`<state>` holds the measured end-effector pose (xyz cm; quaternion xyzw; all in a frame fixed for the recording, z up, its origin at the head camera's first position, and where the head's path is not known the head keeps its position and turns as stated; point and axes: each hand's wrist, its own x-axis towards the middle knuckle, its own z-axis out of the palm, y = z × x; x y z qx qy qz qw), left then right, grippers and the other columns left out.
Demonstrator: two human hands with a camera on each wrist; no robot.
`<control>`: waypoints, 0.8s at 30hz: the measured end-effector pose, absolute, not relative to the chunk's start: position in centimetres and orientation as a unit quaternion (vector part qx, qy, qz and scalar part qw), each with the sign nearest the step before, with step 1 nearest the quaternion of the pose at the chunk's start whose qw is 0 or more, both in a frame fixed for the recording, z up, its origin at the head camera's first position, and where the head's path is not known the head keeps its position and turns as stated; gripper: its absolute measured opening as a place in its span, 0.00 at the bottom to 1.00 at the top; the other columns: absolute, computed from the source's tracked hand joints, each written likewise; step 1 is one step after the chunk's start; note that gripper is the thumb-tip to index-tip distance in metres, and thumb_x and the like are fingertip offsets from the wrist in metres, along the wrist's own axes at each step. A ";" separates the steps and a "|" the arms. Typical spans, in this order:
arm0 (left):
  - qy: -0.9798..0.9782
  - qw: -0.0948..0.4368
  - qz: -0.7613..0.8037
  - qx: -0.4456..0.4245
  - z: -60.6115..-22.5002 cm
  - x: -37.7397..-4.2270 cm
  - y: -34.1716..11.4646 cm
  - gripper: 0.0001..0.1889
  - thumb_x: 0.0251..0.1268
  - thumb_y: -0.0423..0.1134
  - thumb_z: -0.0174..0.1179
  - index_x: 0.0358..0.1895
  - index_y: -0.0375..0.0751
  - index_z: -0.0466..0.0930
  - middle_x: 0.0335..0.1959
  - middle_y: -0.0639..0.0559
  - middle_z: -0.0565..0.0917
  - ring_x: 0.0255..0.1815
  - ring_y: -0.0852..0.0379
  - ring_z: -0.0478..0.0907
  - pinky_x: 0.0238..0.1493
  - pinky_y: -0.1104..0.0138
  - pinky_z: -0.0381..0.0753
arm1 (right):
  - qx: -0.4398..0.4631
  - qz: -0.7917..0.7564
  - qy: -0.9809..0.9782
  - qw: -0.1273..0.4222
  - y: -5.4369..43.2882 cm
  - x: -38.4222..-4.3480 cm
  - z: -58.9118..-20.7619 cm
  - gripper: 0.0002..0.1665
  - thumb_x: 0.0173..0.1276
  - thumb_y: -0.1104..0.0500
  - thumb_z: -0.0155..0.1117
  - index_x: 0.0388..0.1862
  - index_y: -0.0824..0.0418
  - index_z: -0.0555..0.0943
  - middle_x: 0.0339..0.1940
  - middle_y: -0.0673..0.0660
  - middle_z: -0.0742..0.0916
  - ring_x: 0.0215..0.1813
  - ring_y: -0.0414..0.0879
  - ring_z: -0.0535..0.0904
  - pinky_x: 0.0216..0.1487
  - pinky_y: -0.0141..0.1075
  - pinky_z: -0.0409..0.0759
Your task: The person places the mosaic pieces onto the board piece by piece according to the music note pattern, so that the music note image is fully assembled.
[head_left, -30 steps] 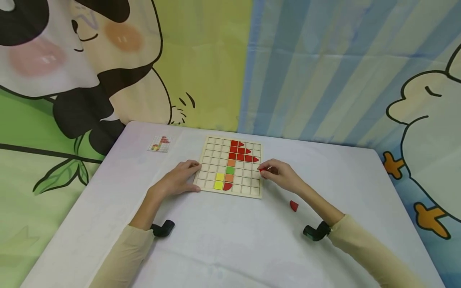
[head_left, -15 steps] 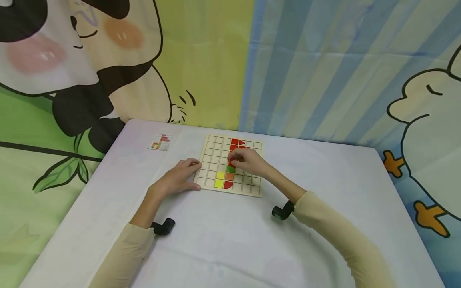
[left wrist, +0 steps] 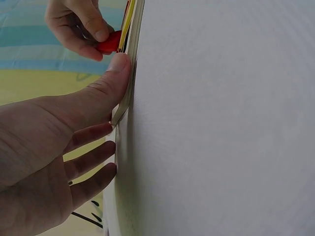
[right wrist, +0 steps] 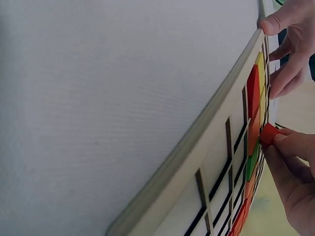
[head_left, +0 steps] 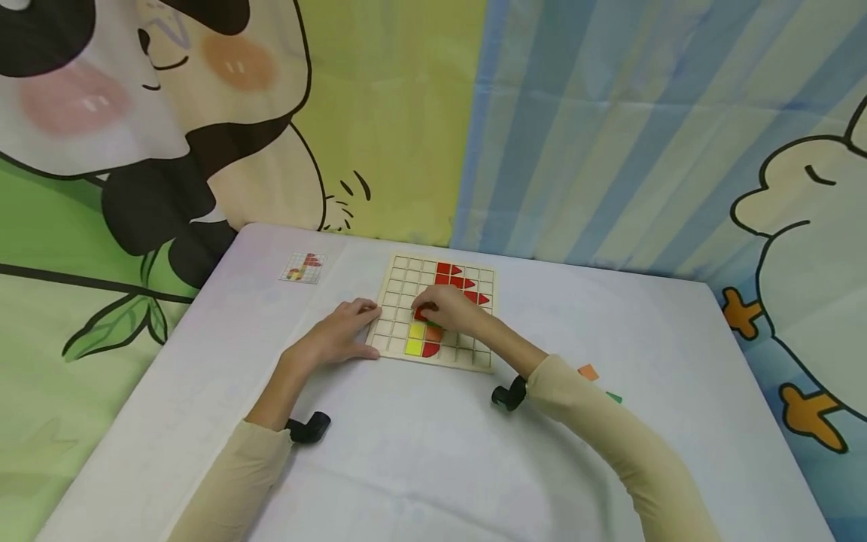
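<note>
A wooden grid board (head_left: pixel 382 327) lies on the white table, with coloured tiles in its cells. My left hand (head_left: pixel 339 333) rests at its left side, fingers extended along the edge and thumb (left wrist: pixel 110 83) against the near corner. Between thumb and fingers my right hand (head_left: pixel 452 310) pinches a small red tile (right wrist: pixel 268 133), close over the board just beyond the yellow tiles (head_left: pixel 415 339). A red quarter-round tile (head_left: pixel 430 349) sits beside the yellow ones. Pointed red tiles (head_left: pixel 470 298) line the upper right cells. The right hand covers part of the middle column.
A small pattern card (head_left: pixel 302 268) with a coloured grid picture lies to the left behind my left hand. An orange tile (head_left: pixel 588 372) and a green tile (head_left: pixel 613 397) lie on the table beside my right sleeve (head_left: pixel 582 406). A cartoon-printed curtain (head_left: pixel 393 150) hangs behind the table.
My right hand has carried the red tile from the board's right edge leftward to above the yellow tiles. Its forearm now uncovers the orange and green tiles. The left hand stays put.
</note>
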<state>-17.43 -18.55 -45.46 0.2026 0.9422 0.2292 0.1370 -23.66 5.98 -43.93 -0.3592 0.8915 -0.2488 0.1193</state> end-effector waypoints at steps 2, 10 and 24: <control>0.942 0.139 0.227 0.203 -45.6 -17.4 -18.7 0.44 0.55 0.53 0.69 0.73 0.40 0.62 0.73 0.43 0.63 0.72 0.43 0.60 0.69 0.48 0.67 | -0.364 -0.244 0.890 0.124 5.8 -23.6 -44.0 0.12 0.69 0.65 0.61 0.49 0.63 0.85 0.48 0.58 0.88 0.51 0.49 0.82 0.54 0.38 0.81; 0.942 0.134 0.233 0.202 -46.0 -17.3 -18.8 0.44 0.55 0.54 0.68 0.73 0.42 0.62 0.73 0.45 0.63 0.72 0.45 0.60 0.70 0.50 0.66 | -0.383 -0.222 0.891 0.105 5.4 -23.5 -44.3 0.12 0.68 0.64 0.62 0.48 0.62 0.86 0.46 0.57 0.87 0.48 0.48 0.82 0.50 0.34 0.82; 0.943 0.129 0.226 0.206 -45.8 -17.2 -18.7 0.44 0.55 0.54 0.68 0.73 0.41 0.61 0.73 0.45 0.63 0.72 0.44 0.60 0.69 0.49 0.67 | -0.350 -0.176 0.914 0.105 4.2 -22.5 -43.6 0.11 0.69 0.65 0.61 0.47 0.63 0.85 0.43 0.58 0.85 0.45 0.48 0.81 0.49 0.36 0.82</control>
